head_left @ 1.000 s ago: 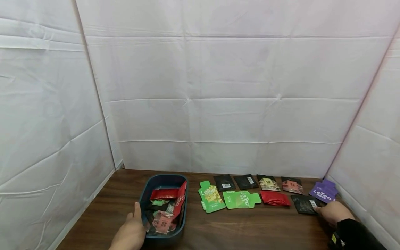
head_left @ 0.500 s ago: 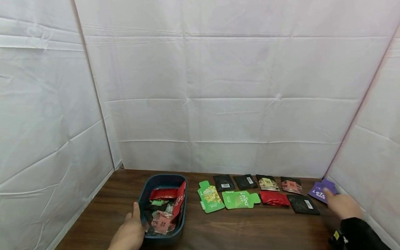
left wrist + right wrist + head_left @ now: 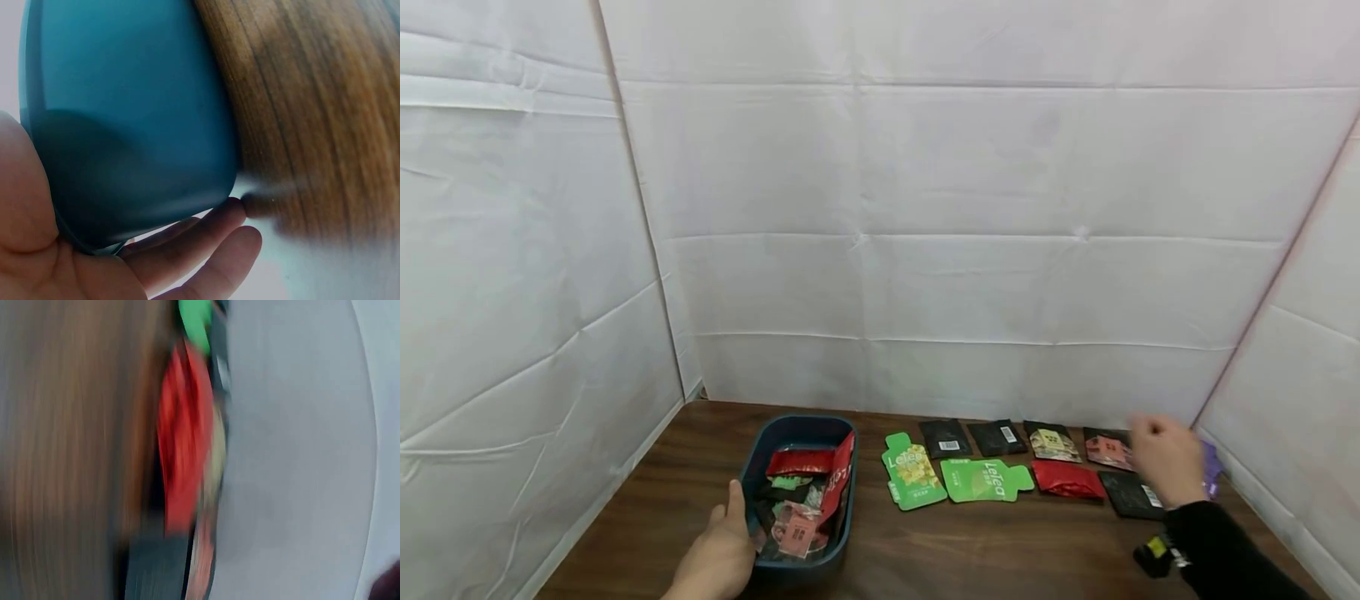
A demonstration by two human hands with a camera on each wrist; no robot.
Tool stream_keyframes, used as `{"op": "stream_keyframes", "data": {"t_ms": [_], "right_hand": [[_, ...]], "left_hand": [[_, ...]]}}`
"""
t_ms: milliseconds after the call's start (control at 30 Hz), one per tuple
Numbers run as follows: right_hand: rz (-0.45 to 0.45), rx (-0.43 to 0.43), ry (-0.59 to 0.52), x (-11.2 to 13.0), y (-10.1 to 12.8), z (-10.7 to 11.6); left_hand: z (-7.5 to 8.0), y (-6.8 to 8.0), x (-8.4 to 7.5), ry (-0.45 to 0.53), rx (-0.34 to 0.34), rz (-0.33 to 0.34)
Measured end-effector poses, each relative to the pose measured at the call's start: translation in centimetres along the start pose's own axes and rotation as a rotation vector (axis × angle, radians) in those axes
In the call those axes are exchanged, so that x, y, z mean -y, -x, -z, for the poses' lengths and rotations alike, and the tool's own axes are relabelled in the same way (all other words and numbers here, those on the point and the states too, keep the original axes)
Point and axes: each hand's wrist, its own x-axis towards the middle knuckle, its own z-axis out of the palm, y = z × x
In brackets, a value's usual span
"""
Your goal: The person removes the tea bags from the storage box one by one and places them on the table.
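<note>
A dark blue plastic bin (image 3: 797, 567) stands on the left of the table with red, green, black and pink packets piled inside. My left hand (image 3: 718, 546) grips its near left corner, the thumb up along the side. In the left wrist view, fingers (image 3: 181, 253) curl round the bin's wall (image 3: 137, 112). My right hand (image 3: 1168, 462) is blurred above the right end of two rows of packets, loosely curled, with nothing visible in it. It is beside a black packet (image 3: 1127, 496) and partly covers a purple tea packet (image 3: 1211, 471).
Two green tea packets (image 3: 917, 479), a red packet (image 3: 1067, 479), black packets (image 3: 945, 437), a yellow-labelled packet (image 3: 1052, 442) and a pink-labelled packet (image 3: 1108, 448) lie at the back. White cloth walls (image 3: 880, 208) enclose the wooden table (image 3: 970, 550) at back and sides.
My right hand has let go of the black packet, passed over the purple packet, and now moves up and left. The head view has shifted slightly. My left hand stays at the bin.
</note>
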Motion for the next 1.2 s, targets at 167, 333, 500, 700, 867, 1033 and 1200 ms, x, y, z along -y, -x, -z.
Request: {"op": "stream_keyframes", "data": {"t_ms": [167,333,500,700,867,1033,1200], "right_hand": [[0.285,0.366,0.060,8.8,3.0,-6.0],[0.521,0.503,0.050,18.7,6.5,-10.2],[0.760,0.475,0.073,25.1,7.7,-12.0],[0.970,0.541,0.246,28.8,8.1,-12.9],[1.031,0.695,0.438,31.1,9.9,-13.0],[0.991,0.688,0.606,32.4,11.9,-13.6],[0.935,0.681,0.689,33.0,12.7,-14.5]], "left_hand": [[-0.2,-0.1,-0.2,-0.028,-0.031,0.004],[-0.1,-0.3,0.1,-0.047,-0.040,0.008],[-0.2,-0.5,0.2,-0.052,-0.040,-0.014],[0.0,-0.1,0.2,-0.044,0.002,-0.033],[0.2,0.0,0.1,-0.048,-0.009,-0.050],[0.2,0.1,0.1,-0.050,-0.015,-0.051],[-0.1,0.1,0.0,-0.055,-0.031,-0.047]]}}
